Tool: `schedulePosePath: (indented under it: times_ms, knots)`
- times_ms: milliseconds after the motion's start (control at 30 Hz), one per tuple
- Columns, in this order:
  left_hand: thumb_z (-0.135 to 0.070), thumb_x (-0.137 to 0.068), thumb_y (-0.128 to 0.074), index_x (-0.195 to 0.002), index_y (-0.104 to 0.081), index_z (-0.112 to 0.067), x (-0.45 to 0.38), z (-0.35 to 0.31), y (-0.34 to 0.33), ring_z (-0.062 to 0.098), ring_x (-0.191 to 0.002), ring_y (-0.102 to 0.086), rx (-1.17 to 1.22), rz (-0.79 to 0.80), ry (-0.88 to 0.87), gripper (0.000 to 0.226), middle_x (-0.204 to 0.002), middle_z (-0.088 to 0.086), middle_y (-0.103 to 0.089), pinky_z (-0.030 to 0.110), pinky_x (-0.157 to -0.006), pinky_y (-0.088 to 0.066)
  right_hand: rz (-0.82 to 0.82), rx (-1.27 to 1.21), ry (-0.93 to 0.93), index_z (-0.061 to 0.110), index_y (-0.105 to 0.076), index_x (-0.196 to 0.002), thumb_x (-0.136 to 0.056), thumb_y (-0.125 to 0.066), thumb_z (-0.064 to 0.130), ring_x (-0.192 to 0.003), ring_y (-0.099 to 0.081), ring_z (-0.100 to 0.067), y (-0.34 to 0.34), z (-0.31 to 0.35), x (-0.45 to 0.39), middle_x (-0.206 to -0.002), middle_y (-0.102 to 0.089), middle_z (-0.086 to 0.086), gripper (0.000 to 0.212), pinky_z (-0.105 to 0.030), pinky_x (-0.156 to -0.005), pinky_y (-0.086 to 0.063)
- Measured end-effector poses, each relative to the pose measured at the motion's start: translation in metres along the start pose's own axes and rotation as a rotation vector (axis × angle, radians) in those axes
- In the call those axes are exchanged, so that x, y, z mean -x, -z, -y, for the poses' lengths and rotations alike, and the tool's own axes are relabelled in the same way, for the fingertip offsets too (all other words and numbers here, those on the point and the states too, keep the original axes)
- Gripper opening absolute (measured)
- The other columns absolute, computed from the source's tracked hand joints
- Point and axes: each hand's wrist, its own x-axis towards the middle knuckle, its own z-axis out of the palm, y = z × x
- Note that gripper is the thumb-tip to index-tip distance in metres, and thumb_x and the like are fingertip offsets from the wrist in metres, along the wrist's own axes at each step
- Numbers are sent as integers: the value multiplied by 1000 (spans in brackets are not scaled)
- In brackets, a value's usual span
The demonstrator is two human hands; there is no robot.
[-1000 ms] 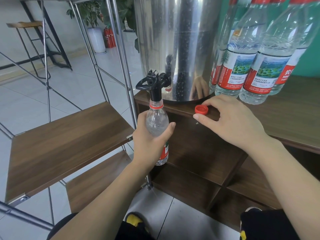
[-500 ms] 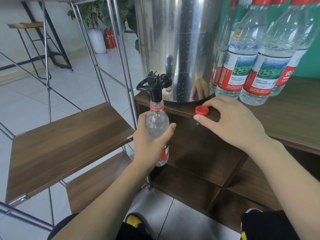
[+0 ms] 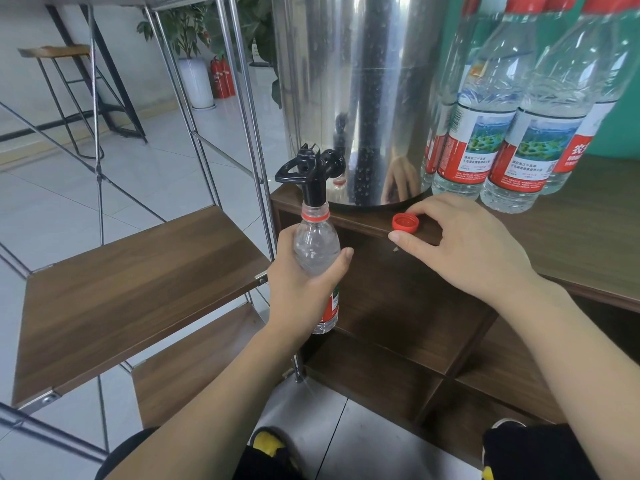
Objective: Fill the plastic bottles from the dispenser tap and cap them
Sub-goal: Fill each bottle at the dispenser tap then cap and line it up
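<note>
Take the black tap (image 3: 310, 171) as your marker and work rightward from it. Your left hand (image 3: 301, 289) is wrapped around the plastic bottle (image 3: 317, 258), directly below the tap, with the bottle's open neck up around the spout. Keep the bottle upright and the neck centred under the spout so nothing runs down the outside, and hold it by the body as you do now, without squeezing. Whether water is flowing cannot be told from here; the level is also unclear, so watch the shoulder of the bottle and lower it only once the flow is off.

To the right of the tap, on the edge of the wooden counter (image 3: 588, 244), the red cap (image 3: 405, 223) lies with its open side up. Your right hand (image 3: 464, 244) has finger and thumb curled about it, at its sides. Keep it there so capping follows quickly.

Count: one tap, one steel dispenser (image 3: 353, 98) behind it, one bottle under fill, one loose cap, and at least four capped bottles (image 3: 485, 133) standing further right of the tap.
</note>
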Motion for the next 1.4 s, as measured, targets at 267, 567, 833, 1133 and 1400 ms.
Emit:
schedulePosePath:
  times_ms: [267,567,833,1133,1400]
  knots:
    - [-43,-81,-83,-136,-47,-27,1,0,1,11,-116,-62,4,-5,7,68,-128,-10,-62,37,-103,-53,-9,-17,0,32,-63,-118,-89,-52,69,-107,-54,-12,-1,-1,0,-114,-60,13,48,-32,-86,-45]
    - [-44,-81,-83,-136,-48,-27,1,0,1,11,-115,-63,-3,-5,7,68,-127,-11,-62,39,-104,-53,-7,-15,-12,33,-61,-122,-89,-52,71,-108,-53,-11,-1,-1,0,-115,-59,13,51,-31,-87,-44]
    - [-42,-81,-83,-136,-47,-28,0,1,1,7,-113,-62,-6,-1,7,67,-125,-14,-61,31,-101,-51,4,-6,-16,32,-62,-123,-88,-51,72,-109,-54,-12,-1,-1,0,-117,-60,12,54,-31,-88,-44]
    - [-42,-81,-84,-133,-48,-30,0,2,0,8,-113,-63,12,-3,1,64,-124,-13,-63,29,-100,-52,11,-13,-21,32,-61,-123,-88,-51,72,-110,-54,-13,0,0,0,-118,-61,11,54,-35,-89,-47]
    - [-39,-82,-84,-132,-47,-31,0,1,1,4,-110,-63,15,1,-1,63,-121,-17,-62,20,-95,-50,15,-48,-50,31,-61,-125,-85,-49,75,-111,-55,-13,5,4,1,-123,-62,10,60,-34,-90,-47]
